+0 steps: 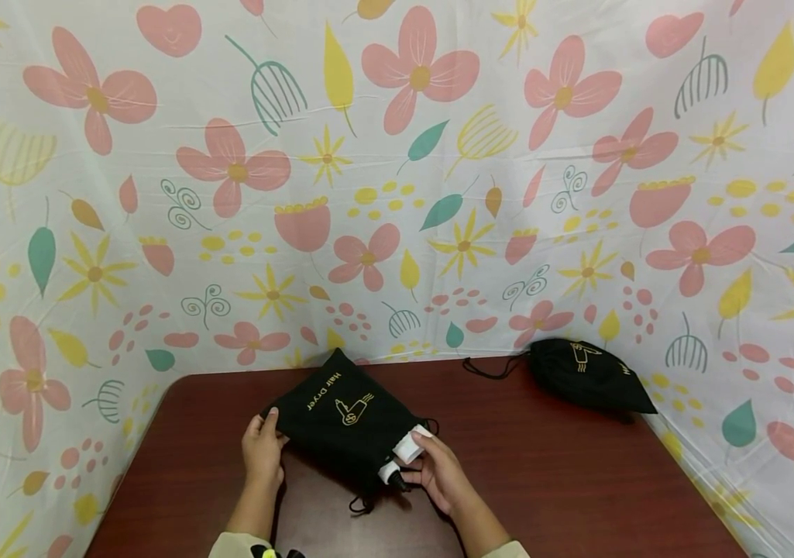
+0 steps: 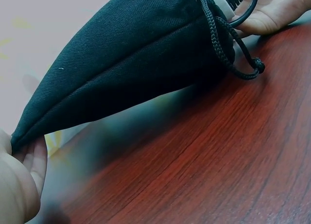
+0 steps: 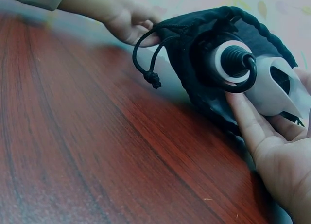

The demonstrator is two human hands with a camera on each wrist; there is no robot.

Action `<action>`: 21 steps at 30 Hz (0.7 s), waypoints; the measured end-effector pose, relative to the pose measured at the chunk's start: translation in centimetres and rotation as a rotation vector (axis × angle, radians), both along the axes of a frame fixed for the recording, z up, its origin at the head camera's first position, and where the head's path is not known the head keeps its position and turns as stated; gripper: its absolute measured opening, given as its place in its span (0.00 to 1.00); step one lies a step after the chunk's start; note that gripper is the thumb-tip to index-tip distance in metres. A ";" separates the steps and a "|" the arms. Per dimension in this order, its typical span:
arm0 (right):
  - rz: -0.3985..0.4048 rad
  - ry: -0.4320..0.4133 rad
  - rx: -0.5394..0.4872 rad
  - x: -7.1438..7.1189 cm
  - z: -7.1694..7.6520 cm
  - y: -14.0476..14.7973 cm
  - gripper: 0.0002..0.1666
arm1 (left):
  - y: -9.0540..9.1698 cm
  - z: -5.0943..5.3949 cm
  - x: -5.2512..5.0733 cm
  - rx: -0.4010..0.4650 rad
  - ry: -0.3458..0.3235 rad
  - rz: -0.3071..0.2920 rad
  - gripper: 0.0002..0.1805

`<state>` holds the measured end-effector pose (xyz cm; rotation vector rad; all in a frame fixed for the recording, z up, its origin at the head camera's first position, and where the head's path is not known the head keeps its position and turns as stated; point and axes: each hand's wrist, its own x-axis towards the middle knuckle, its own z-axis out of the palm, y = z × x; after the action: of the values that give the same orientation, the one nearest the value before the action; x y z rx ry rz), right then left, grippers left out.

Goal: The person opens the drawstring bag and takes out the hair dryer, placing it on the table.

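A black drawstring bag [image 1: 327, 422] marked "Hair Dryer" in gold is held slantwise over the table. My left hand [image 1: 262, 456] pinches its closed bottom corner, which the left wrist view also shows. From the bag's open mouth stick out the white nozzle [image 3: 265, 100] of a hair dryer and, beside it, the handle end [image 3: 233, 63] with its black cord. My right hand [image 1: 444, 474] grips the nozzle, thumb above and fingers beneath. One finger reaches under the handle end in the right wrist view. The rest of the dryer is hidden inside the bag.
A second black drawstring bag [image 1: 581, 377] with a gold dryer print lies bulging at the back right, its cord [image 1: 494, 372] trailing left. Both stand on a dark red-brown wooden table [image 1: 543, 488]. A flower-patterned cloth [image 1: 397, 178] hangs behind and along the sides.
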<state>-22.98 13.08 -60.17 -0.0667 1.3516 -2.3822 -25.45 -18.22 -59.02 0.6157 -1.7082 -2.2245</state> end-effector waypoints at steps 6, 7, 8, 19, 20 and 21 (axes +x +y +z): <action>-0.003 0.001 0.014 0.0 -0.1 0.0 0.17 | -0.1 0.1 0.0 -0.002 0.011 0.018 0.20; -0.003 0.000 0.018 0.0 -0.1 0.0 0.17 | -0.1 0.1 0.0 -0.001 0.016 0.022 0.20; -0.004 0.000 0.019 0.0 -0.1 0.0 0.18 | -0.1 0.0 0.0 0.002 0.020 0.027 0.20; -0.005 0.008 0.031 0.0 -0.1 -0.1 0.16 | -0.6 0.2 0.0 0.038 -0.006 0.011 0.19; -0.004 0.009 0.035 0.0 -0.1 -0.1 0.17 | -0.6 0.4 0.1 0.047 -0.004 0.011 0.19; -0.004 0.009 0.038 0.0 -0.1 0.0 0.17 | -0.6 0.5 0.2 0.053 -0.002 0.012 0.19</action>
<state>-23.00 13.03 -60.31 -0.0636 1.4019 -2.3612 -25.26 -18.79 -58.47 0.6388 -1.6462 -2.2683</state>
